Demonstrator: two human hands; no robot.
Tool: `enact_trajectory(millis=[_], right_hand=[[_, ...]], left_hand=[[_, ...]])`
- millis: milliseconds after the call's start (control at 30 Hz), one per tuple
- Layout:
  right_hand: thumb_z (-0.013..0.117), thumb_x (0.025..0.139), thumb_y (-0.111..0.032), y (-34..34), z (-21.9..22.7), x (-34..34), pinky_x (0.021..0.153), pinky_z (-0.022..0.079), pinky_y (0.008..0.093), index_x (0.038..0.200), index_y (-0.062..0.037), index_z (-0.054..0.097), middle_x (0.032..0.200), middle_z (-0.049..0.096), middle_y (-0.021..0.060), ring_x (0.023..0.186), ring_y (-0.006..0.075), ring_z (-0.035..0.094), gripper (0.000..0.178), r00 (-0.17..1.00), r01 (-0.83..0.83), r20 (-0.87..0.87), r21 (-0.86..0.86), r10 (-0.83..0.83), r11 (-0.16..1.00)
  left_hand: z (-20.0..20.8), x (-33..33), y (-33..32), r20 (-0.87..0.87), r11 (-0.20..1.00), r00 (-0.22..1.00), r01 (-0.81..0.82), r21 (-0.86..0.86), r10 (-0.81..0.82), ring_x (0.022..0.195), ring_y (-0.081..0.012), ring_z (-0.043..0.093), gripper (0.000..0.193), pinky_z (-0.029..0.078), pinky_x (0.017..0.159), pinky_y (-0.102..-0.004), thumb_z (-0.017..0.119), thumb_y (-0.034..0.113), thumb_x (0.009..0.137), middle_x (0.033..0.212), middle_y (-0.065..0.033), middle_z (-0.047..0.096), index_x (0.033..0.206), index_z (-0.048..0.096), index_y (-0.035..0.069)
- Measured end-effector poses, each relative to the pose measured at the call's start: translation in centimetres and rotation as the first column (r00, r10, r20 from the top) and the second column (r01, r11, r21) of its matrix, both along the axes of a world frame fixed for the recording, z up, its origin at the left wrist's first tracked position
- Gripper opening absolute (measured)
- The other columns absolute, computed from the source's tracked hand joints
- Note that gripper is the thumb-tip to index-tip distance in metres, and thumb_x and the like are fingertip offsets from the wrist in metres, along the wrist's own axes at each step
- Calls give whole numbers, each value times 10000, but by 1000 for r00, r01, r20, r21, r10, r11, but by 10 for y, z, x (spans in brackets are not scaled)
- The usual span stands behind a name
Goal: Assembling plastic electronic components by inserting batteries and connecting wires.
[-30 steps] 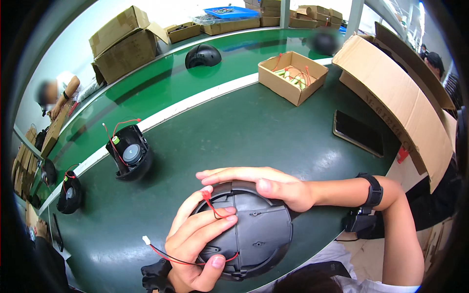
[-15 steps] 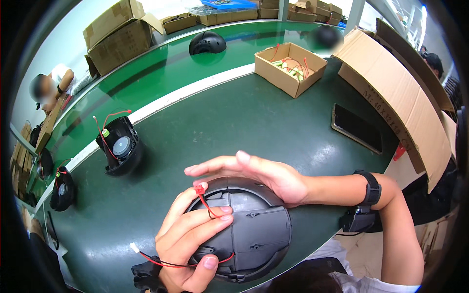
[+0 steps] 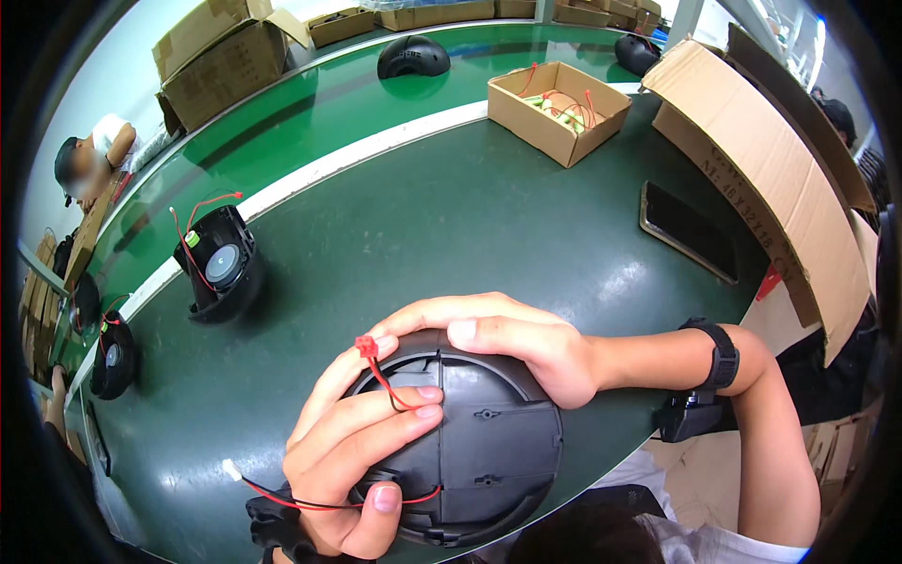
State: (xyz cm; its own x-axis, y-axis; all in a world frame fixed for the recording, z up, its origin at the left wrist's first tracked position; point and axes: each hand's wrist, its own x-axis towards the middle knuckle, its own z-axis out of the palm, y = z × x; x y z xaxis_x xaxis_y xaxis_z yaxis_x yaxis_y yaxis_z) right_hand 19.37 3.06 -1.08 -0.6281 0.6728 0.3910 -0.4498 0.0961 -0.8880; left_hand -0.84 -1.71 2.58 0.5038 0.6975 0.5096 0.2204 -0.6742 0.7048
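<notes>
A round black plastic housing (image 3: 503, 446), its two halves meeting along a middle seam, sits at the table's near edge. My left hand (image 3: 334, 456) grips its left side, fingers bent over the face and thumb below. Curled round the far right rim is my right hand (image 3: 526, 338), its thumb on top and fingers along the outer edge. A red connector (image 3: 365, 346) on a short red and black lead stands up by my left forefinger. From the seam a second red and black lead runs under my left thumb to a white connector (image 3: 232, 469).
At left on the green table stands an open black half shell (image 3: 249, 282) with a round grey part; another (image 3: 115, 362) lies nearer. A carton (image 3: 531, 136) of wired green cells, a phone (image 3: 691, 230) and a large cardboard box (image 3: 752, 169) are right. Beyond, a black shell (image 3: 413, 58) rests on the conveyor.
My right hand has closed from above onto the housing's far rim, its raised fingers now wrapped down. My left hand keeps its grip. The black shell on the conveyor has shifted slightly right.
</notes>
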Motion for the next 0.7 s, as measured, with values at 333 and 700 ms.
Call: enact_trajectory(millis=[333,700], right_hand=[[550,958,-312,-8,33,22,774,491,334,1150,24,532,947,627,122,886,207,615,388,832,410,361,113,-422,905],[672,855,-191,-14,19,17,945,451,367,1299,106,416,1210,562,277,1128,347,575,593,867,225,368,314,-337,922]], left_hand=[[-8,-5,3,-30,998,999,-17,66,19,1208,-466,462,472,291,1047,-579,430,389,938,1036,-203,647,1085,622,-17],[-3,0,-1,-57,993,997,-55,104,61,1121,-427,538,454,280,1055,-603,430,359,922,1032,-208,640,1082,618,-22]])
